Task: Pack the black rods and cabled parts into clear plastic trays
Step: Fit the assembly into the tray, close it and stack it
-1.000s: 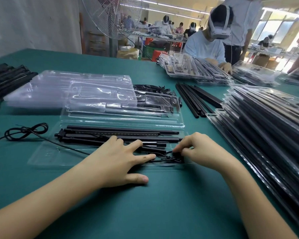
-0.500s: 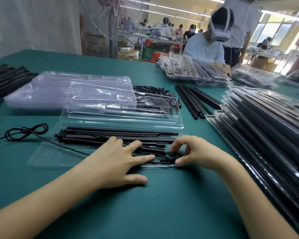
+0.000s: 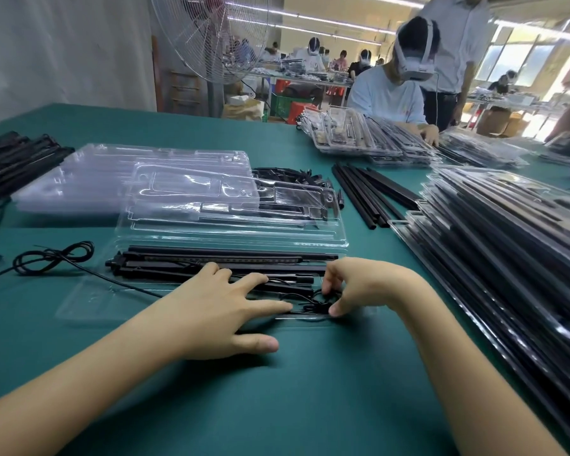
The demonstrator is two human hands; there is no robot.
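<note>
Left hand (image 3: 211, 311) lies flat, fingers spread, pinning the clear tray (image 3: 89, 301) and black rods (image 3: 231, 258). Right hand (image 3: 366, 287) pinches the coiled cable (image 3: 310, 307) over the tray's near-right pocket. I'd tuck every loop in before letting go.

No writing can be read.
The clear plastic trays (image 3: 231, 205), the black rods (image 3: 231, 258) and the crates (image 3: 283, 105) across the room (small and blurred) show no legible label, brand, number or sign.

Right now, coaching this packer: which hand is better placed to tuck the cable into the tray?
Right, probably: the right hand pinches the cable over the tray; the left hand lies flat on it.
</note>
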